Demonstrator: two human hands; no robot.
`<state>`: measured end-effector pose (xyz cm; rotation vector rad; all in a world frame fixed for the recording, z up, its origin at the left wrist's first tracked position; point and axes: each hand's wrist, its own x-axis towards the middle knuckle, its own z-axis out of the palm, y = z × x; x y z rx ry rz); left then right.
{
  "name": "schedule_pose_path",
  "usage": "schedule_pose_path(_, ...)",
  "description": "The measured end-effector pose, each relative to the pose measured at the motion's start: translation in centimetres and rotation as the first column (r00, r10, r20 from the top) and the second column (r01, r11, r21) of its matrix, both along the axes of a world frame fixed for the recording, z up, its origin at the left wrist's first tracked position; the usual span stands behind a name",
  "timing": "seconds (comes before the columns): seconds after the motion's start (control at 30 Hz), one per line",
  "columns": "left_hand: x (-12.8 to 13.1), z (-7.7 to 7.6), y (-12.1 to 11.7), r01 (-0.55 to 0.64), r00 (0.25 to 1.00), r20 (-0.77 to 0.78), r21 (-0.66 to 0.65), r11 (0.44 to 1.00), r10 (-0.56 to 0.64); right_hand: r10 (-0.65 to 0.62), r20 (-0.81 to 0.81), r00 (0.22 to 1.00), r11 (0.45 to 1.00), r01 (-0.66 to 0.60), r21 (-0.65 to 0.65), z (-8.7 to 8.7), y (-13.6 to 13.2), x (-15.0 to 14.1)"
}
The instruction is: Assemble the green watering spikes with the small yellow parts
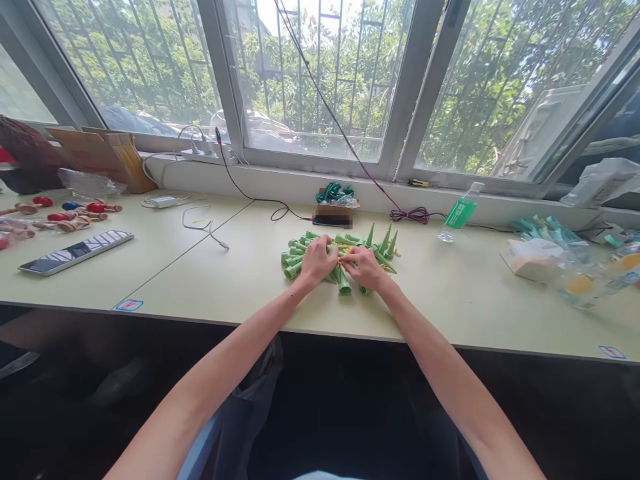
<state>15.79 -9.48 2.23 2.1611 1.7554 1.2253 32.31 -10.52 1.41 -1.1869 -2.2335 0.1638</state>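
A pile of light green cones [345, 285] lies on the table in front of me, with thin yellow pieces among them. On the left, round open ends of cones face outward; on the right, several cones [389, 241] point upward. My left hand [319, 260] rests on the left part of the pile, its fingers curled around cones. From the right, my right hand [365, 267] reaches in with thumb and fingers pinched together by a yellow piece [341, 262] at the middle. Exactly what lies between those fingertips is too small to make out.
A smartphone-like slab [77, 253] and wooden kendama toys [75, 217] lie at the left. Behind the pile are a small cardboard box [333, 212] and coiled cable [410, 215]. A water bottle [459, 215] leans back right; tissues [533, 257] and plastic-wrapped items stand far right.
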Motion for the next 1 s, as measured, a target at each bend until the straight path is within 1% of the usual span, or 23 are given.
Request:
schedule_pose_path(0.27,0.0,0.29,-0.22,-0.034,0.999,0.012,-0.003,0.999,0.034,-0.038,0.123,0.992,0.999,0.039,-0.003,0.27,-0.25,-0.22)
schedule_pose_path(0.47,0.09,0.43,-0.39,-0.052,0.999,0.012,0.006,0.999,0.052,-0.035,0.175,0.984,0.999,0.033,0.013,0.22,-0.24,-0.28)
schedule_pose_path(0.67,0.05,0.29,-0.27,-0.053,0.998,0.04,0.013,0.998,0.053,-0.027,0.163,0.986,1.0,0.025,0.019,-0.01,0.02,-0.24)
schedule_pose_path(1.0,0.04,0.17,-0.13,-0.05,0.997,0.064,0.038,0.998,0.048,-0.074,0.118,0.99,0.997,0.077,-0.02,0.19,0.04,-0.2)
